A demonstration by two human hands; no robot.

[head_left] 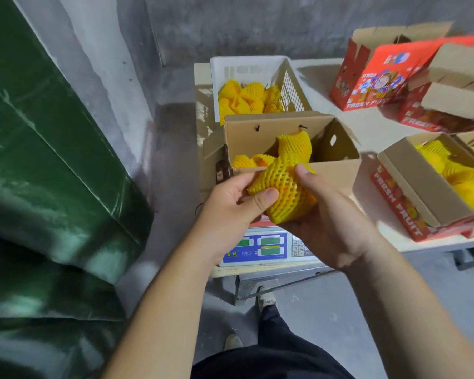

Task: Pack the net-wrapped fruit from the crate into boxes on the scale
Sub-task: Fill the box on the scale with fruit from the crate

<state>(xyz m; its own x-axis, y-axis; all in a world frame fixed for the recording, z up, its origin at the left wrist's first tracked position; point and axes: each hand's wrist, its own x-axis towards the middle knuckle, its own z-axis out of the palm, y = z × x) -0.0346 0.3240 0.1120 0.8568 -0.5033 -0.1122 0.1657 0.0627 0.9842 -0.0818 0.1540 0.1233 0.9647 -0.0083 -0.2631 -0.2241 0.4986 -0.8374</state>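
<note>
Head view: a yellow foam-net-wrapped fruit (282,192), its long axis tilted up and away, is gripped by both the left hand (230,206) and right hand (323,214) just near of the open brown cardboard box (337,170) on the blue-panelled scale (266,248), the right hand judged slightly nearer.

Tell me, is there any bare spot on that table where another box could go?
Yes, two patches of bare table: one between the white crate and the red boxes at the back, one between the box on the scale and the filled box to its right. The right edge is crowded with boxes.
</note>
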